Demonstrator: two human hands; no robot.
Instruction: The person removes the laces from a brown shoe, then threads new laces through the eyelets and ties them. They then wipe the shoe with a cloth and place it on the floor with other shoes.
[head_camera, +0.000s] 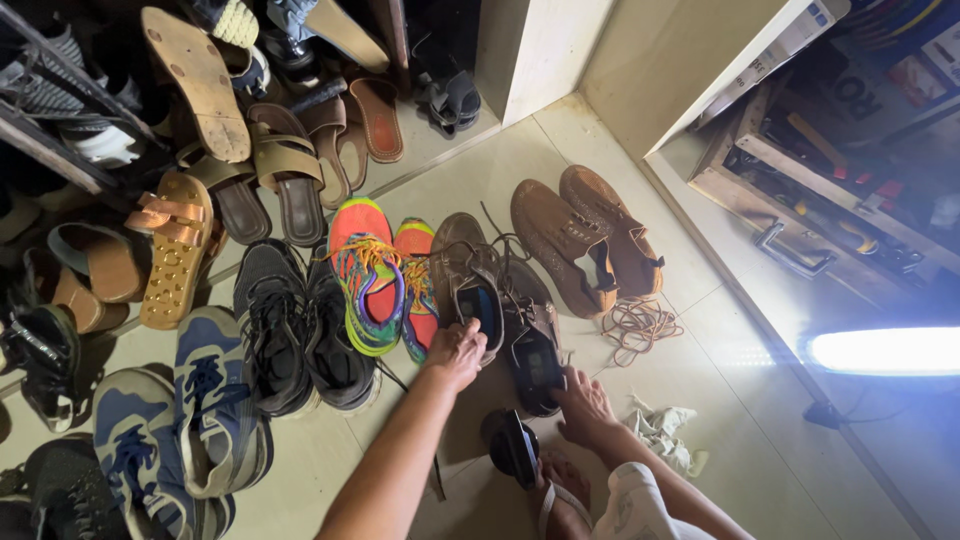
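My left hand (457, 350) grips the heel of a dark brown laced shoe (462, 272) on the tiled floor. Beside it my right hand (583, 403) rests at the heel of its partner shoe (530, 340); whether the fingers grip it I cannot tell. The pair sits between bright orange-green trainers (370, 270) on the left and tan brown shoes (585, 240) on the right. A round dark object (512, 445) stands near my sandalled foot (560, 495).
Black trainers (290, 330) and blue-grey trainers (190, 420) lie at the left. Sandals (240, 160) crowd a shoe rack at the top left. Loose laces (640, 325), a crumpled cloth (665, 430), a bright lamp (885, 350) and an open tool drawer (830, 190) are at the right.
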